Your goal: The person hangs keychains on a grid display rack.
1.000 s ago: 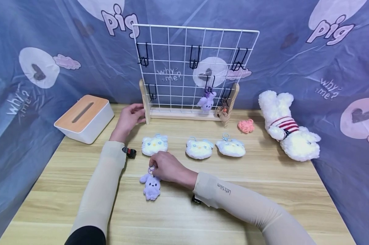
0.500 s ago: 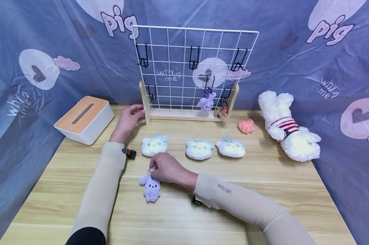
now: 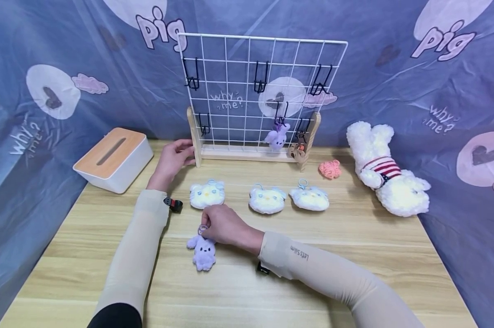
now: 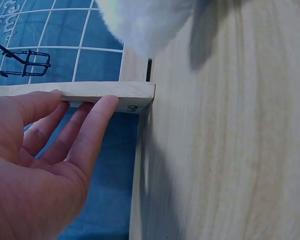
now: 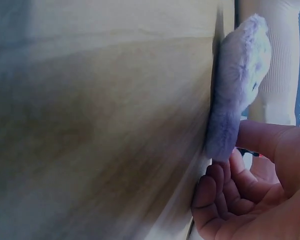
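A purple plush keychain (image 3: 204,255) lies face up on the table's near middle, also seen edge-on as a furry purple shape (image 5: 240,85) in the right wrist view. My right hand (image 3: 226,225) pinches it at the top, by its metal ring (image 3: 203,229). My left hand (image 3: 173,159) rests its fingertips against the outer side of the left wooden leg (image 3: 194,139) of a white wire grid rack (image 3: 239,98). In the left wrist view the fingers (image 4: 85,132) are nearly straight along that wood. Behind the right hand lie white cat-face plush keychains (image 3: 207,195), (image 3: 266,200), (image 3: 309,198).
Several black hooks (image 3: 260,84) hang on the grid. A purple plush (image 3: 276,137) and a brown charm (image 3: 297,152) dangle at its lower right. A tissue box (image 3: 113,159) stands left; a coral charm (image 3: 330,169) and a white plush toy (image 3: 386,171) lie right.
Very little differs. The purple keychain has shifted a touch toward the near edge, its ring still in my right hand. My left hand stays against the rack leg.
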`<state>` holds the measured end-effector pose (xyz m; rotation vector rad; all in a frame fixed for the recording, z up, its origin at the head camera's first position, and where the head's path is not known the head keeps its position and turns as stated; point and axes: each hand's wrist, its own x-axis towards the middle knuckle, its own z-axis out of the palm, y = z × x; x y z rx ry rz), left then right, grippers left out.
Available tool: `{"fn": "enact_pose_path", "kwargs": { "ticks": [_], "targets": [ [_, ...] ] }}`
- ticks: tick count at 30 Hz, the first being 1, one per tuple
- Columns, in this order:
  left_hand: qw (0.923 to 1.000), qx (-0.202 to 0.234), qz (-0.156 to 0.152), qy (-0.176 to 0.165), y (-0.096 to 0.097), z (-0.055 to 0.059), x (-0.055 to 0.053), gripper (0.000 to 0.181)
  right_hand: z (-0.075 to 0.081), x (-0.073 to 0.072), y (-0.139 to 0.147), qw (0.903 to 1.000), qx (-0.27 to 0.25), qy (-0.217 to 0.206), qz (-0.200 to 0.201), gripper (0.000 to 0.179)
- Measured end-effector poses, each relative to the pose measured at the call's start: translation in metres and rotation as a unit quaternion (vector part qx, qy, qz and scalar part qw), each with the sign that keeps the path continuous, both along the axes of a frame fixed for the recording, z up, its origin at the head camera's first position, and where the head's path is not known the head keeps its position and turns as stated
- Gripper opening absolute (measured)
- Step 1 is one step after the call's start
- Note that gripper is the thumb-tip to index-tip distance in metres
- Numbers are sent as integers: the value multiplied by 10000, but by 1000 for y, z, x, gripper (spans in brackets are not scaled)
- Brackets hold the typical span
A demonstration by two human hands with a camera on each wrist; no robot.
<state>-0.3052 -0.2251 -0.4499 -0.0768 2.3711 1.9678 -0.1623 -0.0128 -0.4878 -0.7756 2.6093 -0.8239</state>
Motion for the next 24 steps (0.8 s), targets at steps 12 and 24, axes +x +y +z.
{"fn": "enact_pose_path", "kwargs": {
  "ticks": [12, 24],
  "targets": [
    [10000, 54, -29, -11, 0, 2, 0, 45, 43, 12, 7, 9936, -572, -949, -242, 16],
    [10000, 48, -41, -22, 0, 2, 0, 45, 44, 14, 11, 9886, -990, -1127, -156, 10]
  ]
}}
